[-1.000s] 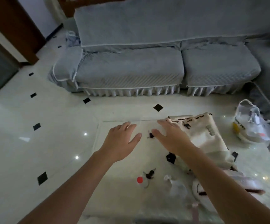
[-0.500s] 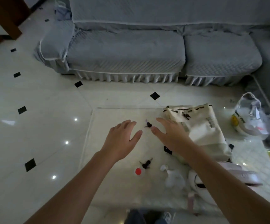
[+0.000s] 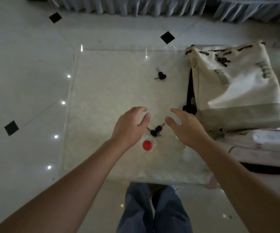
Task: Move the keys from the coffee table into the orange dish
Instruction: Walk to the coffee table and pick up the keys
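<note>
A bunch of black-headed keys (image 3: 156,130) lies on the glass coffee table (image 3: 112,98), between my two hands. A second black key (image 3: 161,76) lies farther back on the table. My left hand (image 3: 130,126) hovers just left of the near keys, fingers apart and empty. My right hand (image 3: 186,127) hovers just right of them, also spread and holding nothing. No orange dish is in view.
A clear bottle with a red cap (image 3: 147,145) stands just below the near keys. A cream canvas bag (image 3: 233,84) with a black strap covers the table's right side, with a white bag (image 3: 261,145) in front of it. Sofa skirts (image 3: 135,5) run along the top; my legs (image 3: 154,209) show below.
The camera has tilted down and closer to the table. Both hands have drawn back from the far key and now flank the near keys.
</note>
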`<state>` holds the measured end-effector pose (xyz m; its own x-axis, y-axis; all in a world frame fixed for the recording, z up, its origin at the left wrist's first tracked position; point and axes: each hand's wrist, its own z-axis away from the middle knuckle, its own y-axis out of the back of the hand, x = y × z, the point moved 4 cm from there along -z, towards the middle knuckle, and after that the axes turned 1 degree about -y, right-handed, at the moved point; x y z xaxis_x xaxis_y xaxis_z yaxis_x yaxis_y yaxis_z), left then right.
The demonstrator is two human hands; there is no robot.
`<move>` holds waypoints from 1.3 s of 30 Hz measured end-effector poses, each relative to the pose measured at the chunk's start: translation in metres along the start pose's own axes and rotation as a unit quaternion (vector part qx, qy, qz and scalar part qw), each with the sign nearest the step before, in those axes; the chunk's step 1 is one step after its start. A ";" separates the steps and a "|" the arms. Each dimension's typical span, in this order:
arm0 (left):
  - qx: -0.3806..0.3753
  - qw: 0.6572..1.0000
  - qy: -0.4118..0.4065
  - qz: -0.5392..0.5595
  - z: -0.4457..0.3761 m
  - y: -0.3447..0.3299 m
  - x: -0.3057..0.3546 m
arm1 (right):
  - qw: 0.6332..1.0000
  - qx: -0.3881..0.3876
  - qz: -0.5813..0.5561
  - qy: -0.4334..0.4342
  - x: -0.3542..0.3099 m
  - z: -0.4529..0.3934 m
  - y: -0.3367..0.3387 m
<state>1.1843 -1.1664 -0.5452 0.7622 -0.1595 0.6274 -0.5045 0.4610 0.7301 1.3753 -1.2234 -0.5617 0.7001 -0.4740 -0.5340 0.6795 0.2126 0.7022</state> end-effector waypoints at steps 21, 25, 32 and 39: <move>-0.163 0.965 -0.127 -0.163 -0.056 -0.105 -0.074 | 0.998 0.006 -0.042 -0.042 0.042 -0.037 -0.076; -0.193 0.956 -0.130 -0.177 -0.071 -0.132 -0.082 | 0.998 0.020 -0.041 -0.037 0.048 -0.047 -0.081; -0.241 0.925 -0.196 -0.219 -0.090 -0.158 -0.087 | 0.998 0.020 -0.049 -0.039 0.057 -0.056 -0.091; -0.274 0.894 -0.239 -0.262 -0.101 -0.175 -0.069 | 0.996 0.034 -0.064 -0.053 0.067 -0.062 -0.095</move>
<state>1.2616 -1.1479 -0.7436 0.5101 -0.7729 0.3774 0.2451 0.5512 0.7976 1.3718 -1.2222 -0.6936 0.5790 -0.5817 -0.5713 0.7427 0.0873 0.6639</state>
